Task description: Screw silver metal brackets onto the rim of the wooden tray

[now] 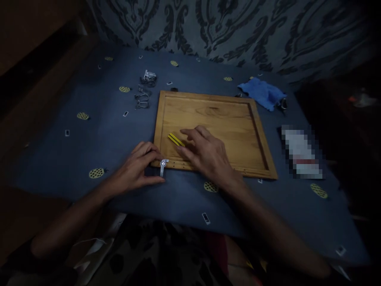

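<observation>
A framed wooden panel lies flat in front of me, with small dark holes along its near edge. At its near left corner, my left hand holds a small silver hinge-like fitting between thumb and fingers, against the frame's edge. Round screw heads seem to show on the fitting. My right hand is over the panel's left half, index finger stretched out and thumb apart from it. Between them lies a yellow-and-black screwdriver handle, close to the thumb. The right hand hides its other end.
Several metal fittings and clip-shaped pieces lie beyond the panel's left side. A blue cloth is at the back right. To the right sits a blurred-out packet. Patterned fabric rises behind the blue surface.
</observation>
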{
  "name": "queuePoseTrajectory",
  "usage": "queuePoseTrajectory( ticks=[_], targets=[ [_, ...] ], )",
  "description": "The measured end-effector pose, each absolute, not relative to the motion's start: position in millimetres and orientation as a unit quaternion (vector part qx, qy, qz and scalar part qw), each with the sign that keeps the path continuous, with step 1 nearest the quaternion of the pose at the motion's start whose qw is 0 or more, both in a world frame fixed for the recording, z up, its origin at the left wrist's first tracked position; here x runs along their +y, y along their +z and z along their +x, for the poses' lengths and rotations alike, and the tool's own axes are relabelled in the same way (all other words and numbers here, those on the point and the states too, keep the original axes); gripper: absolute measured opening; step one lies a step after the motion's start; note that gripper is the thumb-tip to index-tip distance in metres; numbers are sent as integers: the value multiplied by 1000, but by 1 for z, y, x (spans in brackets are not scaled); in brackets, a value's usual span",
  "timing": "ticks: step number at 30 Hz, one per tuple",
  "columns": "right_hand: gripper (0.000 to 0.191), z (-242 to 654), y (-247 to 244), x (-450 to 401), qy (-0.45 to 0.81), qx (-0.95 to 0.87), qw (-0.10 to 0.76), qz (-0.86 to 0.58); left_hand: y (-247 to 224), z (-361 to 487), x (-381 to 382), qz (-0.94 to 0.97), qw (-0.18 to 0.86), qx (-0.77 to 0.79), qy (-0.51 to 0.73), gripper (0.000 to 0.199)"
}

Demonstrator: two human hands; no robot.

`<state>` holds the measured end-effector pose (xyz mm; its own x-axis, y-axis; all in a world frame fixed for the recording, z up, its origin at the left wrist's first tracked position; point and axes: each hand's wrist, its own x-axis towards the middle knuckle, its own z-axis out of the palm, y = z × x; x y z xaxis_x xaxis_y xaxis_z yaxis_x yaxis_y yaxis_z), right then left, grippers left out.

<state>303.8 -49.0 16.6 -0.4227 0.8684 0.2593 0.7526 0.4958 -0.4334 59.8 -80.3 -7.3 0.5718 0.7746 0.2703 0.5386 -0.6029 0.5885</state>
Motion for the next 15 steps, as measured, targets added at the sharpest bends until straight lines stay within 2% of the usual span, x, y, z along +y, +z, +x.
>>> queuePoseTrajectory(
  ticks=[2, 4, 7, 10, 13, 15],
  targets=[
    [32, 303, 22, -46, 92, -820, 116, -553, -7, 60, -80, 860, 224, 378, 260, 45],
    [28, 301, 24, -45, 95, -818, 52, -565, -7, 60, -80, 862, 221, 373, 262, 45],
    [20, 302, 20, -42, 117, -818, 66, -559, -6, 59, -79, 864, 217, 372, 262, 45],
    [8, 308, 15, -40, 159, -796, 199, -549, -7, 59, -79, 866, 211, 371, 262, 44],
    [15, 310, 17, -41, 255, -729, 412, -483, -9, 57, -79, 866, 207, 367, 269, 45],
    [24, 307, 23, -46, 350, -670, 503, -419, -10, 56, -78, 865, 208, 369, 269, 46]
  ],
)
